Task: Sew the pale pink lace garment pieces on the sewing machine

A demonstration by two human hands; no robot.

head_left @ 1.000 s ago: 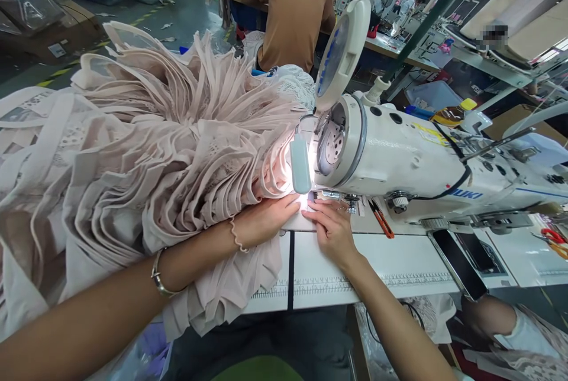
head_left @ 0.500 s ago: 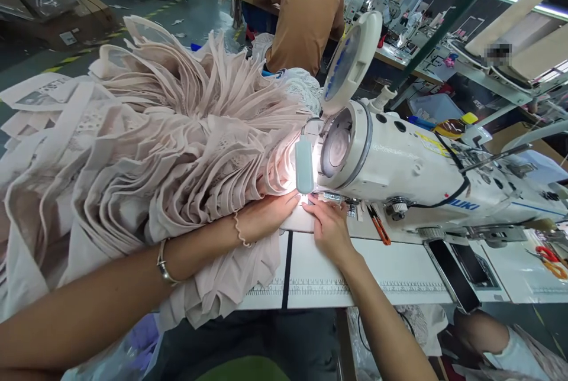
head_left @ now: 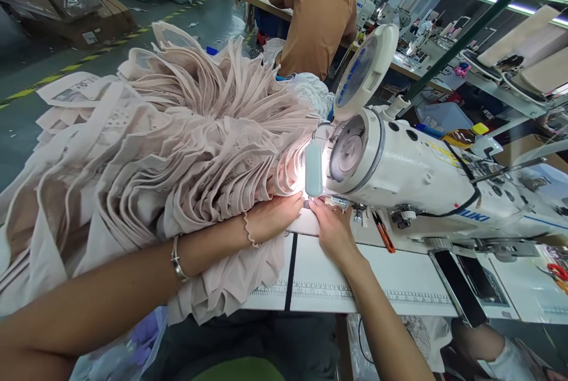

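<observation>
A thick pile of pale pink, lace-trimmed garments [head_left: 213,162] covers the left of the table and runs up to the needle area of a white sewing machine [head_left: 412,162]. My left hand [head_left: 279,215] is closed on the garment fabric at the pile's near edge, fingertips just below the lamp [head_left: 313,168]. Close beside it, my right hand [head_left: 333,227] has its fingers bent and drawn together under the machine head. What its fingertips hold is too small and partly hidden. Glare and the lamp cover the needle.
An orange cutter [head_left: 384,233] lies right of my right hand. Farther right are a phone [head_left: 459,286] and red-orange scissors [head_left: 557,274]. A ruler strip [head_left: 319,292] runs along the table's front edge. A person in a brown shirt [head_left: 317,14] sits ahead, facing away.
The whole view has shifted slightly, with things now a little farther right and lower. My left fingers look more curled; both hands stay by the needle area.
</observation>
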